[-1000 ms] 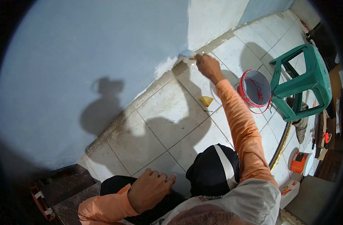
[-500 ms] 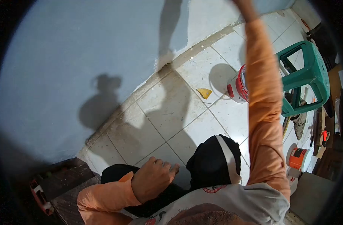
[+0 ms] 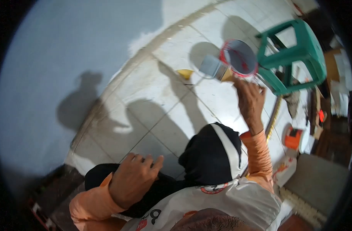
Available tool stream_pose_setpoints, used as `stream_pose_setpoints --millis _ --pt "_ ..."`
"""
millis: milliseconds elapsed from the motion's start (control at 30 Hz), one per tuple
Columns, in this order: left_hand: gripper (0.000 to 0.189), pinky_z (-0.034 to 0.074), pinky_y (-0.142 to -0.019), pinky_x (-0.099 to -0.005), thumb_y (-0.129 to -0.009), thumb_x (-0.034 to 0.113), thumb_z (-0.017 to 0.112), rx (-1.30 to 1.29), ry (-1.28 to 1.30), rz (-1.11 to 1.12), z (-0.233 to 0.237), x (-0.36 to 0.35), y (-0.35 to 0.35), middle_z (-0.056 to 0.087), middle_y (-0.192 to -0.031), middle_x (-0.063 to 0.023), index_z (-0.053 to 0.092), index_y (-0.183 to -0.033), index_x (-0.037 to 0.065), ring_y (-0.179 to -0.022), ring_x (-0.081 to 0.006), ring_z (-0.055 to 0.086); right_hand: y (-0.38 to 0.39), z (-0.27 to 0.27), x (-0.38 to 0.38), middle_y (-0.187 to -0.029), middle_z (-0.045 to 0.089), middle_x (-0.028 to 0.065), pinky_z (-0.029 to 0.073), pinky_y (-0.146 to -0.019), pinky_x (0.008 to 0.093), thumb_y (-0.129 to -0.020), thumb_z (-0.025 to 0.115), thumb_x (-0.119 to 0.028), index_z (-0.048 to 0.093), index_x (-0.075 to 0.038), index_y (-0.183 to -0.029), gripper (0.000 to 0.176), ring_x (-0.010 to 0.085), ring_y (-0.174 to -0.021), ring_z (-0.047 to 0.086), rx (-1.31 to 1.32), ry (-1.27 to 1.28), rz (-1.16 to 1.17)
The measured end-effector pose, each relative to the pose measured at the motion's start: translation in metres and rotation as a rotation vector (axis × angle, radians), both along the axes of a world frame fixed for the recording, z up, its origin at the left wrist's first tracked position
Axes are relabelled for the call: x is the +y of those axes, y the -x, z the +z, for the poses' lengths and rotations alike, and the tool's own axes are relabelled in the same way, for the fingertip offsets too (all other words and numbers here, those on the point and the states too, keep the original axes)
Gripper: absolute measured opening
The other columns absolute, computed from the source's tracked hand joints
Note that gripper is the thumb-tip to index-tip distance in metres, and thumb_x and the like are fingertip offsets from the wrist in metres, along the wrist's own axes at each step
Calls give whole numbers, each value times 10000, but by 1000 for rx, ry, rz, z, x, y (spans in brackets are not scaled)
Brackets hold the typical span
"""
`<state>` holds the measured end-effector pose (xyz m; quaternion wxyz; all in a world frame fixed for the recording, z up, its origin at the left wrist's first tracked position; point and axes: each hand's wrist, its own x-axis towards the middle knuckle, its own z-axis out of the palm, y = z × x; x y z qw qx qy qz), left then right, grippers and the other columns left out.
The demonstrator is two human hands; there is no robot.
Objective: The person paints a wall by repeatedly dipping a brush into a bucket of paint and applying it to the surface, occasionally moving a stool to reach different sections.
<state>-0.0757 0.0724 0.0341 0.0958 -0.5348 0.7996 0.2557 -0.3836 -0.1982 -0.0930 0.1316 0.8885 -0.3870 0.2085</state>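
Paintbrush (image 3: 214,67) off wall (image 3: 80,34); now near bucket (image 3: 238,49)

Wide, flat, tan-handled paintbrush (image 3: 218,69): you hold it by the handle, blue-grey bristles pointing to your left.
Round, red-rimmed plastic bucket (image 3: 236,47): stands open before you, grey inside with red streaks.

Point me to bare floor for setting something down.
Bare tiles lie between the blue-grey wall, yellow scrap and black-clad right knee. It's crowded around the bucket, with the green stool beside it and the brush in the right hand nearby.
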Motion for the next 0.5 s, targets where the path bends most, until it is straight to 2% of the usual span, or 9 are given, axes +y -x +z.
stream_pose_setpoints --millis 67,133,200,267,300,367,500 --pt "535 534 -876 -411 -880 233 766 24 3 -24 1 -5 3 723 -1056 -138 636 -1360 35 -906 -288 708 21 50 -23 -1094 703 -17 383 -941 426 -893 753 -139 708 -189 -1265 378 164 -1028 633 103 206 -81" --pt "567 525 -903 -418 -879 245 781 8 -12 -23 2 -9 6 725 -1108 -150 618 -1376 27 -952 -298 707 43 67 -65 -1133 708 -23 385 -953 408 -880 732 -120 722 -184 -1231 357 162 -1082 625 200 303 -71" --pt "567 516 -922 -424 -886 258 782 -3 -52 -16 7 -15 14 725 -1135 -152 617 -1378 30 -982 -300 704 52 67 -111 -1129 711 -25 401 -958 393 -872 713 -135 730 -194 -1195 329 168 -1115 605 309 294 47" --pt "568 508 -940 -429 -893 272 782 -28 -98 6 10 -20 19 724 -1163 -153 615 -1381 34 -1012 -303 702 40 55 -142 -1086 715 -31 412 -958 371 -864 705 -165 769 -204 -1066 215 179 -1116 592 462 235 160" --pt "575 501 -951 -432 -906 296 772 -55 -123 23 11 -22 21 725 -1173 -151 605 -1391 38 -1023 -306 699 35 42 -155 -1086 715 -31 412 -958 371 -864 705 -165 769 -204 -1066 215 179 -1116 592 455 238 156" --pt "581 493 -962 -434 -918 320 762 -90 -150 48 13 -24 26 725 -1183 -149 595 -1401 42 -1035 -310 695 27 10 -178 -1033 711 -39 412 -963 365 -860 708 -190 787 -219 -940 116 183 -1105 584 659 103 195" --pt "581 492 -955 -432 -946 363 724 -158 -148 75 13 -24 27 723 -1174 -138 576 -1414 50 -1023 -319 694 22 -35 -200 -1044 723 -32 402 -990 378 -867 703 -196 785 -220 -870 86 179 -1149 587 658 121 163"
